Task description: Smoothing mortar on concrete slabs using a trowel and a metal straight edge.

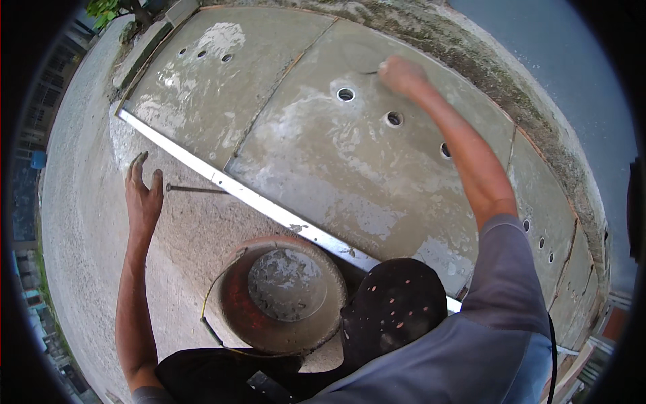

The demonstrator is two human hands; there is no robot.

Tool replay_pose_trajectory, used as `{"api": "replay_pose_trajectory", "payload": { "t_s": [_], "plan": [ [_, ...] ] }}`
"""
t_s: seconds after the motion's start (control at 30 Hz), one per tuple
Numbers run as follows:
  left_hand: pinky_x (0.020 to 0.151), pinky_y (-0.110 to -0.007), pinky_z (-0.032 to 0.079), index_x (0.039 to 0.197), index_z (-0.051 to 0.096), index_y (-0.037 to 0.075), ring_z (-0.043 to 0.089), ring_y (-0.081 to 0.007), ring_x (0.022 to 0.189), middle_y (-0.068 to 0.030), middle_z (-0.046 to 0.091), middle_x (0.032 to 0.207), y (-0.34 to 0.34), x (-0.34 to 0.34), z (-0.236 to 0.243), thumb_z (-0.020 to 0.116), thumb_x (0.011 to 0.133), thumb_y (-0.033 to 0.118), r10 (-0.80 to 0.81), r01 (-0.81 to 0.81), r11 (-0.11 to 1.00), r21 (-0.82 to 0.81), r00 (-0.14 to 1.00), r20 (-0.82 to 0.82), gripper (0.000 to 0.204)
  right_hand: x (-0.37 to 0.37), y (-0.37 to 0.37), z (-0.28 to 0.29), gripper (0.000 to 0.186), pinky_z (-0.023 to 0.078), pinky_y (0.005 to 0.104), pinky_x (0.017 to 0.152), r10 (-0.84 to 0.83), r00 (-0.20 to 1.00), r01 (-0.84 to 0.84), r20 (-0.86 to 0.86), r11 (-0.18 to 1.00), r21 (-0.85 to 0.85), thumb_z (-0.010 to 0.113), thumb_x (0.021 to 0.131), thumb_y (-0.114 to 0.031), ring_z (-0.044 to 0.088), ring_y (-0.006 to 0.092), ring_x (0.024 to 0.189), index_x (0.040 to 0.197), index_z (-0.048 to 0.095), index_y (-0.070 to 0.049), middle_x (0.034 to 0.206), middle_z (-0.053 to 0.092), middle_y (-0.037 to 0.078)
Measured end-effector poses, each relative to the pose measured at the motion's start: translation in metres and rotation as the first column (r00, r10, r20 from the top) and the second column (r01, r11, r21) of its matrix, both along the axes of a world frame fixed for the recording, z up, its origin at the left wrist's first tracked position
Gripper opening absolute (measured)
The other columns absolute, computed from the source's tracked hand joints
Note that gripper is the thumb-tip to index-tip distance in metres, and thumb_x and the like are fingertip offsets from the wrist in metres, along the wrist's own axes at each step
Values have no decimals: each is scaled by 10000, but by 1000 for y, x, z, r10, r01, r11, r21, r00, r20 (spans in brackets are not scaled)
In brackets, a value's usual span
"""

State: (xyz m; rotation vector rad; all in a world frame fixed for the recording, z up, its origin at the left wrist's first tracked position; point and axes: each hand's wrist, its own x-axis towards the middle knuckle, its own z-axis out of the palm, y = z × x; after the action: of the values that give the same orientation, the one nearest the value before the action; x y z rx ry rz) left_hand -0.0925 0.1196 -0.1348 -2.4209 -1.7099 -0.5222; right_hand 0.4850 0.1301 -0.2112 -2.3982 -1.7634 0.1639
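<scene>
Far out over the wet grey concrete slab (330, 155), my right hand (402, 73) is closed. A thin dark edge sticks out to the left of its fingers; what it belongs to is too smeared with cement to make out. My left hand (143, 192) hangs on the left above the rough ground, fingers apart and holding nothing. Close to its thumb is the head of a steel rod (195, 189), whose other end meets a long silvery metal bar (269, 205) along the slab's near edge. Round pipe openings (345, 94) pierce the slab near my right hand.
A bucket (235, 303) with grey cement mix (286, 283) stands between my left arm and my knee (397, 303). Thin strips (286, 77) divide the slab into panels. Soil (471, 60) and a grey road (558, 81) lie beyond; concrete blocks (141, 54) sit at the far left.
</scene>
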Motion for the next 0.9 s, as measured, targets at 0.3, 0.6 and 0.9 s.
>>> {"api": "replay_pose_trajectory", "payload": {
  "t_s": [0.3,0.6,0.9],
  "plan": [
    [1110,-468,386,1368,523,2,480,-388,1331,-226,516,1413,4,-8,2,607,952,180,19,-19,999,-43,1000,15,460,32,-22,24,370,521,510,921,-98,991,106,92,991,-87,532,903,-247,669,417,1057,1100,705,14,1125,692,241],
    [1112,-473,380,1364,524,-3,469,-402,1332,-232,513,1414,0,-10,11,609,945,185,56,-56,997,-45,998,8,468,-17,50,8,303,536,460,923,61,985,-52,160,997,-58,526,899,-121,684,338,1086,1110,729,-45,1167,701,181],
    [1110,-466,388,1359,536,-4,494,-391,1318,-224,533,1399,-8,-51,6,619,943,190,173,-171,981,-96,985,8,466,16,58,12,359,528,498,910,6,996,-5,94,1000,-6,538,906,-261,667,415,1042,1055,707,18,1107,690,246]
  ]
}}
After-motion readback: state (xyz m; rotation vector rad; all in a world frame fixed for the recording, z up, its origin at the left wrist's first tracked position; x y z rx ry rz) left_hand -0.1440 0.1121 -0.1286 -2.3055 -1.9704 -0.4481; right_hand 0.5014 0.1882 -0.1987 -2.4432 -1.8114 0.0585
